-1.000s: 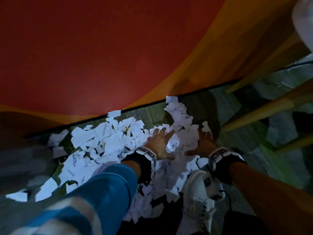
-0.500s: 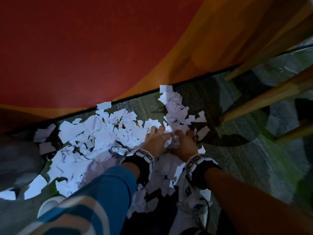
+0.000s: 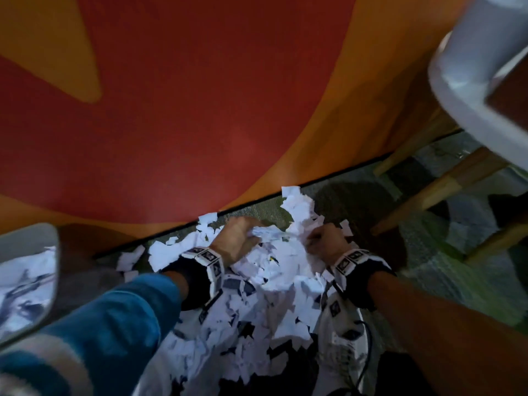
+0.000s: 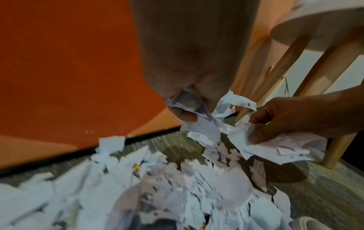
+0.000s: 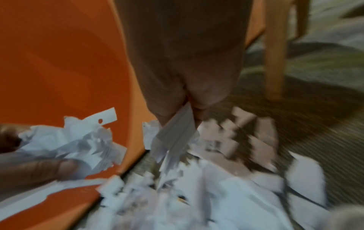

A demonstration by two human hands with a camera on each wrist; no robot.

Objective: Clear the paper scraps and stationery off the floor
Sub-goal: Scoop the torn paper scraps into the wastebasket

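Both hands now lifted w/ fistfuls: left hand (image 3: 238, 241) & right hand (image 3: 325, 242), flat on the pile 1 s ago, each clutch paper scraps (image 3: 265, 304). Most scraps still on carpet (image 3: 445, 270) by orange wall (image 3: 200, 110); clearing barely begun.

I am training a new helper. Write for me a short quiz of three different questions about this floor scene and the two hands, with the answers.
1. True or false: the left hand is flat and holds nothing.
2. Multiple choice: the torn white paper scraps lie mostly on (A) the grey-green carpet, (B) a chair seat, (C) a table.
3. Fill in: the right hand grips ____.

Key:
1. False: its fingers curl round crumpled scraps.
2. A.
3. Paper scraps, near the light wooden furniture legs.
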